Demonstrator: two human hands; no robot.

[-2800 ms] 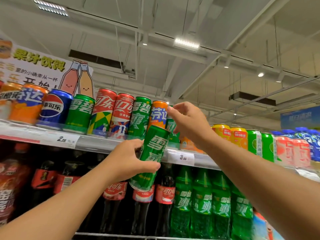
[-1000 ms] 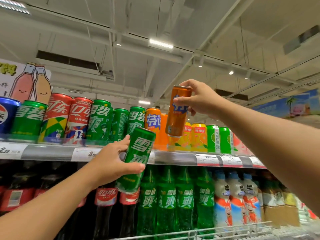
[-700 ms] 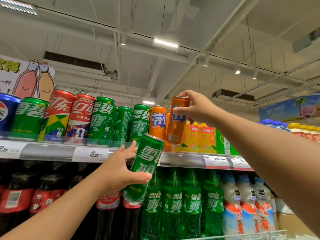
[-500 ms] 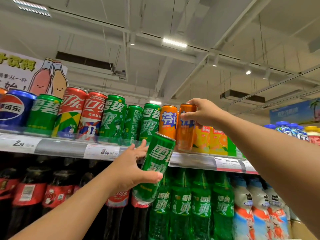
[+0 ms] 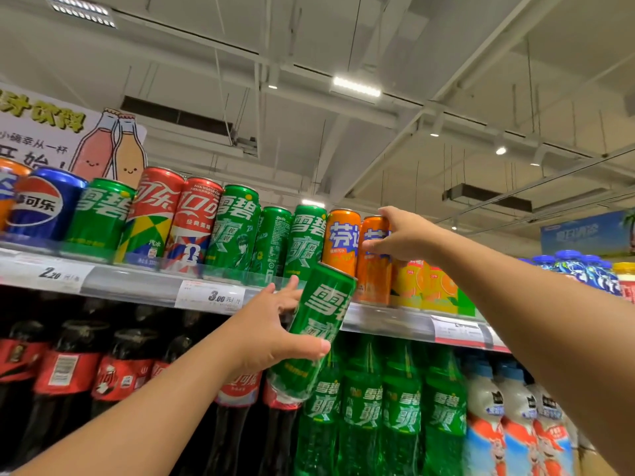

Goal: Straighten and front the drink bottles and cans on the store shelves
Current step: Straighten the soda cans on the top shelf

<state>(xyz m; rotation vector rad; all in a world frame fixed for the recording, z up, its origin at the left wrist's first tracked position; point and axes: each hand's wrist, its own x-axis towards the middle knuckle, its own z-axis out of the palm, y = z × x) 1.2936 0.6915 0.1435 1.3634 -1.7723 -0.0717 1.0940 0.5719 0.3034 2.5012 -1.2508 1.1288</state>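
Her right hand [image 5: 402, 240] has its fingers clamped on the upper part of an orange can [image 5: 374, 269] standing at the shelf [image 5: 134, 286] front edge, while the left hand [image 5: 271, 333] grips a tilted green can [image 5: 316, 333] mid-body below it, both probably full, rigid, and slick.

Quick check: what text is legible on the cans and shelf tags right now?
"雪碧": green can in left hand.
"芬达" partly: orange can in right hand.
"2.20": left price tag.
"3.00": middle price tag.
"FIFA WORLD CUP": red can.
Right tag: blurred.
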